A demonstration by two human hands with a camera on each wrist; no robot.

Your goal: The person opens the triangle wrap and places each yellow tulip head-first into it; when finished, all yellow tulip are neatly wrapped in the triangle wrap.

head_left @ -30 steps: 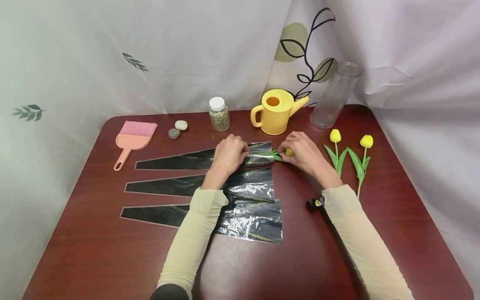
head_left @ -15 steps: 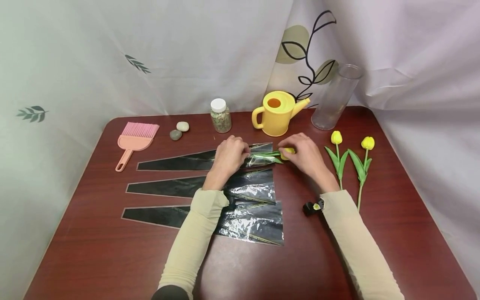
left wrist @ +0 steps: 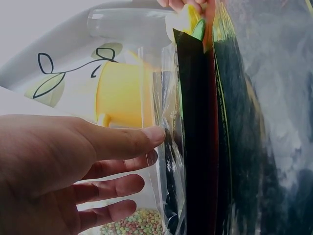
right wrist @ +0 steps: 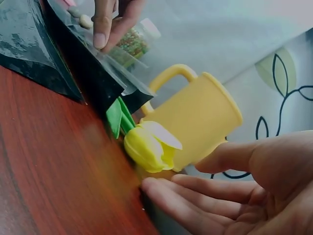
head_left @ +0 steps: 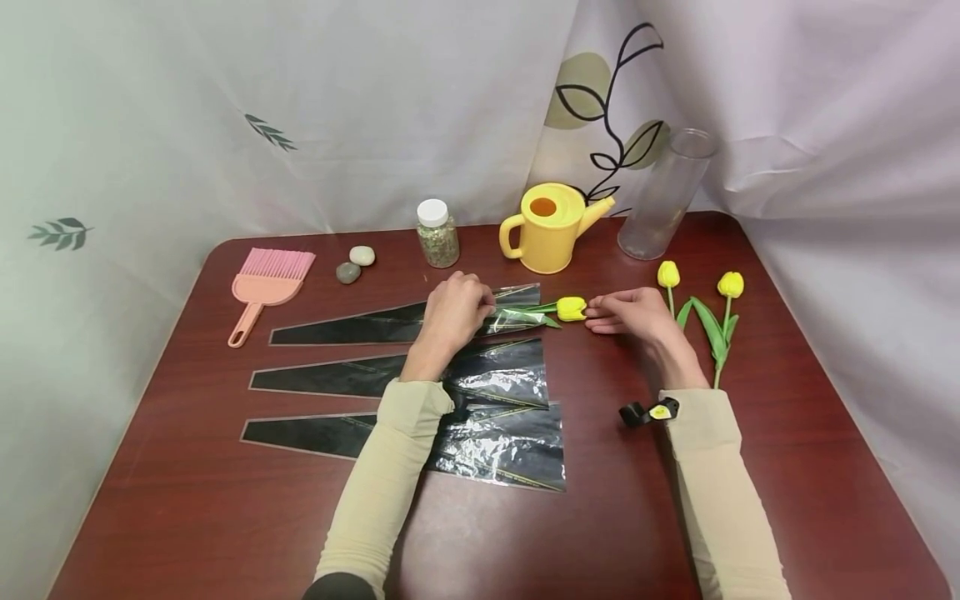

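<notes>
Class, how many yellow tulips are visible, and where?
3. One yellow tulip pokes from the farthest black-and-clear plastic sleeve; a second tulip, partly hidden behind the right hand, and a third tulip lie on the right of the brown table.

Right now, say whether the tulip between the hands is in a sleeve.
Partly in: its leaves show through the clear-fronted sleeve; the yellow bloom sticks out.

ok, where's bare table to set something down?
Table, front left: between the nearest film sleeve, left forearm and table edge. Front centre: between left forearm and right forearm. Front right: between right forearm, rightmost tulip and table edge. Crowded: centre, with left hand, right hand, half-sleeved tulip; back row, with jar, watering can, clear cylinder.
</notes>
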